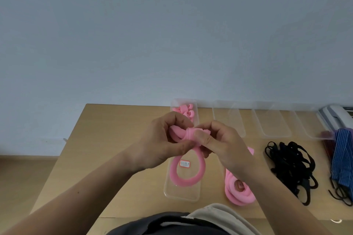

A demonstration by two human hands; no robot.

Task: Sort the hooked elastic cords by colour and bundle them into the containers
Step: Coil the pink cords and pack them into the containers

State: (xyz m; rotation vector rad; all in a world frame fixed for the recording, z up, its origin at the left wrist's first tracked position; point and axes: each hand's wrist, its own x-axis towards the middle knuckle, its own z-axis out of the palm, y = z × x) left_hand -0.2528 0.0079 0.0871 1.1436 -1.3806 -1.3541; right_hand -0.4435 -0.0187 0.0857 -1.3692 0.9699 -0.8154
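Beige and dark clothing (214,213) fills the bottom edge of the frame, and both forearms rise from it toward the centre. Left hand (162,139) and right hand (219,143) meet there, just touching, each with its fingers curled round the same pink cord (188,182). The left holds the gathered folds in its palm, and the right thumb and fingers pinch a turn of cord round them. That wound part lies crosswise, from left to right of the frame, between the two hands. From it the free end hangs down as a loop toward the lower middle of the frame.

The loop sits directly over a clear container (168,192) on the table (114,139). The container's long axis runs from the bottom to the top of the frame, at right angles to the wound part. Finished pink bundles (186,110) lie at its upper end and a small label (185,163) shows inside the loop. So the drop point lies straight beneath the fingers, a little closer to the left hand, and the bundle probably needs turning lengthwise once the loop is wound in.

More pink cords lie in a pile (238,194) at lower right, under the right forearm. Black cords (290,164) and blue cords (342,158) are further right, and empty containers (273,122) stand along the upper right
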